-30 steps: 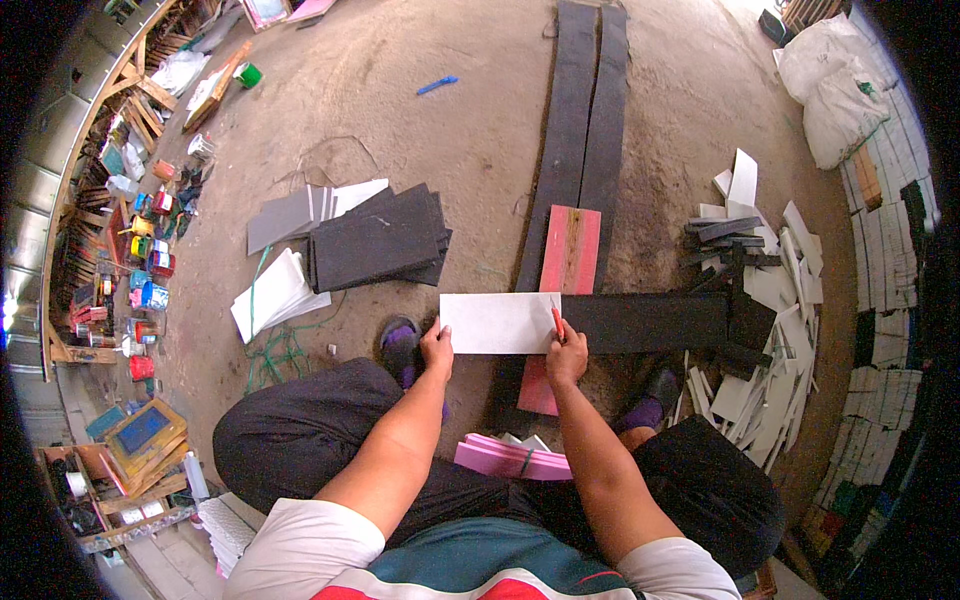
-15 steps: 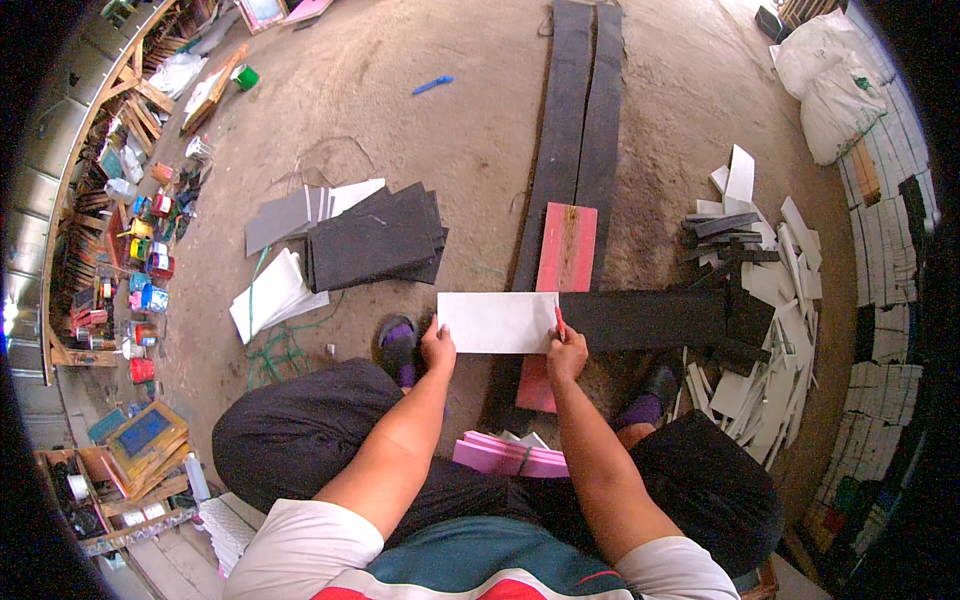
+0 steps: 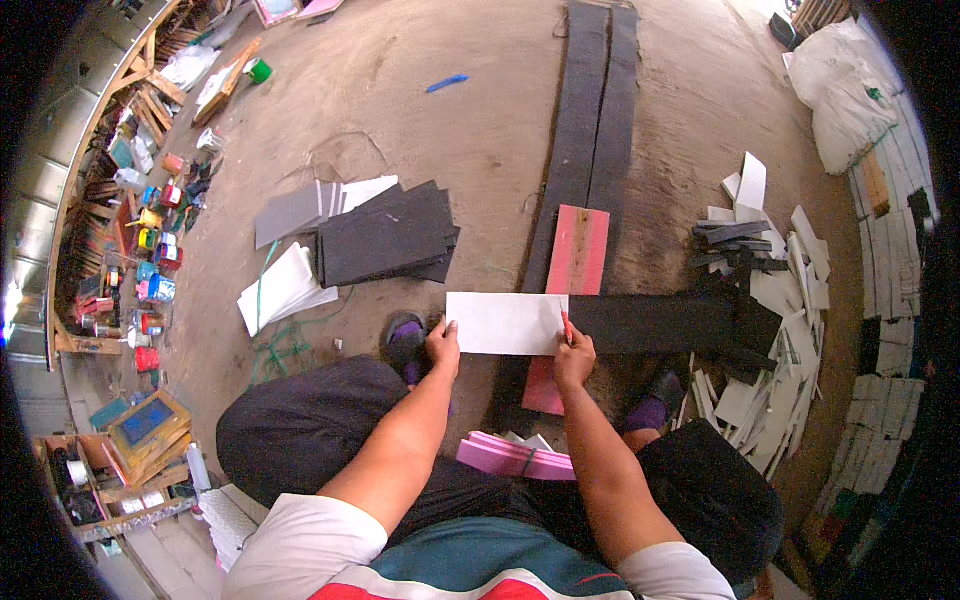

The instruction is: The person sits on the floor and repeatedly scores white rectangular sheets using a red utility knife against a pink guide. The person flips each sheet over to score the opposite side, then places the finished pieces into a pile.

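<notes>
Sheet (image 3: 505,323), white, lies across the pink board (image 3: 577,250), the black strip (image 3: 650,324) showing past its right edge. From here I have the left hand (image 3: 443,345) clamped on its left edge, the right hand (image 3: 574,358) closed around a red tool (image 3: 567,327).

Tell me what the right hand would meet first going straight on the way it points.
First, the right hand would meet the white sheet near its right end, just ahead or already touching; beyond, probably the red board, though depth is hard to judge.
</notes>
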